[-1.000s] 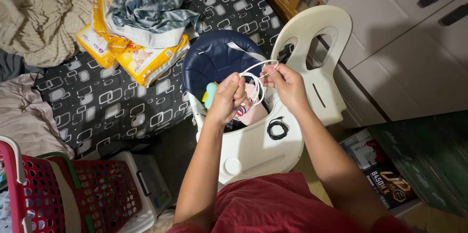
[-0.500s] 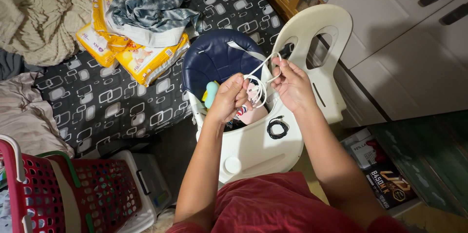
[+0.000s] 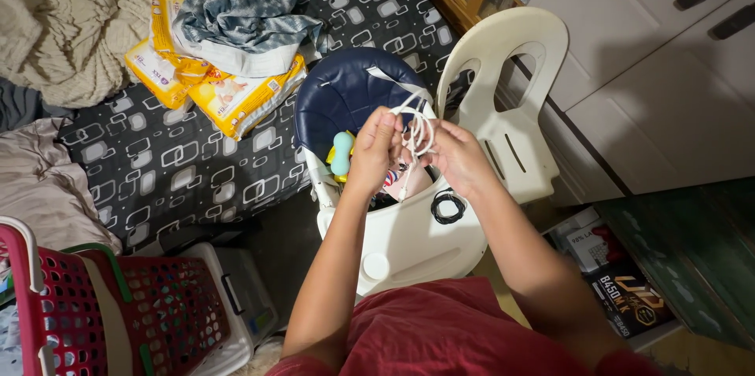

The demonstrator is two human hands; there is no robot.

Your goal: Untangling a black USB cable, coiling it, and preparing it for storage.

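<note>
Both my hands hold a coiled white cable (image 3: 415,134) above a baby high chair. My left hand (image 3: 376,149) pinches the loops from the left. On the right side of the coil sits my right hand (image 3: 456,157), its fingers on the strands. A loose end of the cable hangs down between my hands. Below them is the chair's white tray (image 3: 409,242), with a small coiled black cable (image 3: 447,205) lying on it. The seat back (image 3: 346,93) is dark blue, and a light blue and yellow toy (image 3: 340,154) rests in the seat.
A white plastic chair (image 3: 511,108) stands right of the high chair. A bed with a black patterned cover (image 3: 181,164) holds yellow diaper packs (image 3: 236,97), clothes and blankets. A red laundry basket (image 3: 118,321) is at lower left. Boxes (image 3: 621,282) lie on the floor at right, below white cabinets (image 3: 661,69).
The cable's wide loop has been gathered into a tighter coil between my hands, and my hands have come closer together.
</note>
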